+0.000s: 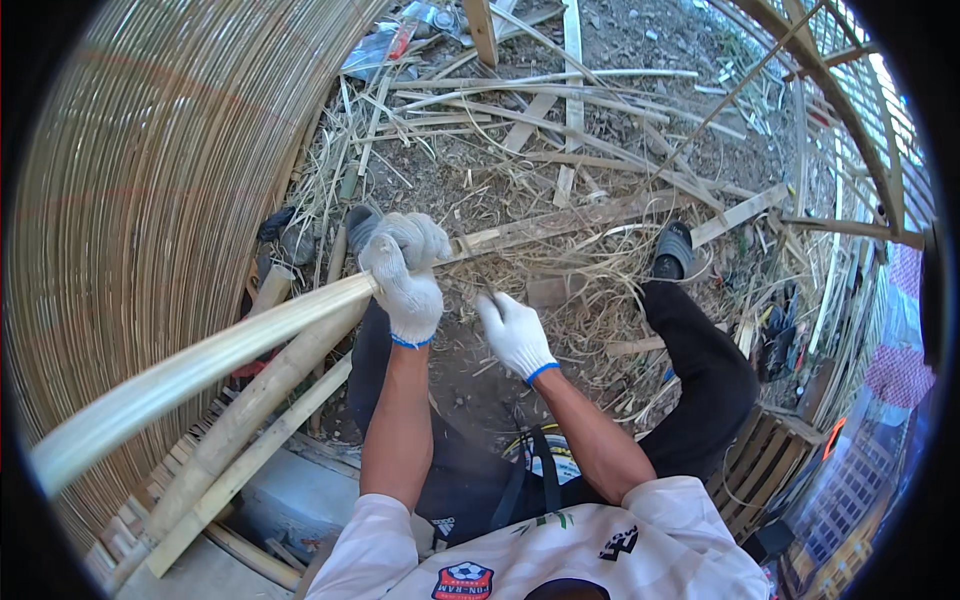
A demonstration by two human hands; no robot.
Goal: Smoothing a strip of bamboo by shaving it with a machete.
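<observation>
My left hand, in a whitish knit glove with a blue cuff, is closed around a long pale bamboo strip. The strip runs from my fist down to the lower left and looks widest there. A little to the right and nearer my body, my right hand wears a matching glove with its fingers curled closed. Something thin and dark shows at its fingertips, too small and blurred to name. Beneath the strip, a thick round bamboo pole lies at a slant.
A tall wall of upright bamboo slats rises at the left. Wood strips, planks and curly shavings litter the dirt beyond my hands. My bent leg extends to the right, near a slatted wooden crate. A curved wooden frame stands far right.
</observation>
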